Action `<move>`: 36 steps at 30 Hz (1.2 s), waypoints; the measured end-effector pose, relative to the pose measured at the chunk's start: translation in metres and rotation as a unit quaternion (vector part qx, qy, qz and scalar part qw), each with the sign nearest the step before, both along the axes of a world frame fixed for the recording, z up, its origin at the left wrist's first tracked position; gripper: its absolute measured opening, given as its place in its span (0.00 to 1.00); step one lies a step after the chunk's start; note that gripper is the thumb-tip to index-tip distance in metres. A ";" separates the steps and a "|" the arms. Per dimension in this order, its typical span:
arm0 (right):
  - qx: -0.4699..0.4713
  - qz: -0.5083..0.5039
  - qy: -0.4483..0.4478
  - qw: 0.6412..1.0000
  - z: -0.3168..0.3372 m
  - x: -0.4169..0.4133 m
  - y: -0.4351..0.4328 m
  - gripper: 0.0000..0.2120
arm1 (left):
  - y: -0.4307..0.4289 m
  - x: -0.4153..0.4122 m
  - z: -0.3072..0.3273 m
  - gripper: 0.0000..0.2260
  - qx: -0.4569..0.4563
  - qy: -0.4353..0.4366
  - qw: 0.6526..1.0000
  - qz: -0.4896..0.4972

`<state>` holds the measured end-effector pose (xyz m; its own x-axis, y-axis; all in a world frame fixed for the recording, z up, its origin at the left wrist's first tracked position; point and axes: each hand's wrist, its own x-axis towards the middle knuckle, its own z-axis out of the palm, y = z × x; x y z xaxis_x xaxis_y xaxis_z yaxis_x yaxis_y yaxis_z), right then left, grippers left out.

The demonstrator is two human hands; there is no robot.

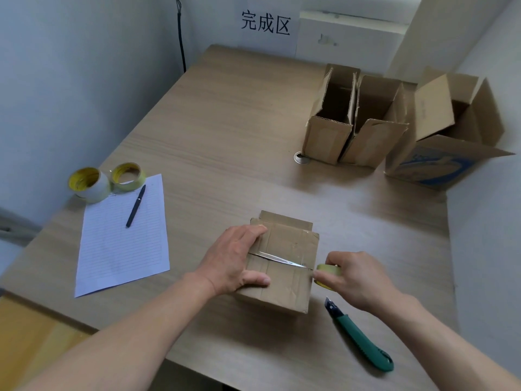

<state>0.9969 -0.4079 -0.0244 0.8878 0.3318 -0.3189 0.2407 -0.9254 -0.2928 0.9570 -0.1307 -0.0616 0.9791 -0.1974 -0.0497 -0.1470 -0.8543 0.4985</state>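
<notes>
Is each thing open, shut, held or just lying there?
small box: flaps shut, tape strip across.
left hand: presses the small box.
right hand: grips tape roll.
knife: lying on table, untouched.
back boxes: flaps open.
pen: lying on paper.

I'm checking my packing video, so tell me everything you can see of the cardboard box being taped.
The cardboard box is small, brown and creased, its top flaps closed. It sits on the wooden table near the front edge. A strip of clear tape runs across the top, from under the left hand, which presses flat on the box's left part, to the yellowish tape roll that the right hand grips at the box's right edge. A flap end juts out at the far side.
</notes>
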 end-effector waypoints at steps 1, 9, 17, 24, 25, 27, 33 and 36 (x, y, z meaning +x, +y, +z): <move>-0.003 -0.006 0.014 1.000 -0.004 0.000 0.000 0.19 | 0.000 0.000 0.000 0.46 0.001 -0.002 1.000 -0.002; 0.097 -0.023 0.109 0.989 -0.006 0.027 0.006 0.57 | 0.000 0.009 -0.001 0.46 0.001 -0.004 0.998 -0.059; 0.176 -0.023 0.122 0.977 -0.012 0.016 0.009 0.36 | -0.020 0.024 0.022 0.39 0.227 0.057 0.966 -0.113; 0.214 -0.092 0.130 0.964 -0.021 0.009 0.017 0.39 | -0.057 -0.030 0.011 0.53 0.221 0.094 0.961 -0.135; 0.211 -0.095 0.129 0.964 -0.020 0.009 0.018 0.39 | -0.055 -0.028 0.011 0.51 0.226 0.084 0.960 -0.143; 0.198 -0.101 0.126 0.967 -0.016 0.006 0.022 0.39 | -0.042 -0.021 0.013 0.44 0.233 0.061 0.956 -0.167; 0.156 -0.197 0.000 0.968 -0.025 -0.021 0.073 0.41 | 0.017 0.020 0.034 0.28 0.211 0.046 0.974 -0.068; 0.135 -0.223 -0.031 0.965 -0.030 -0.038 0.100 0.39 | 0.019 0.024 0.035 0.24 0.118 0.068 0.991 -0.006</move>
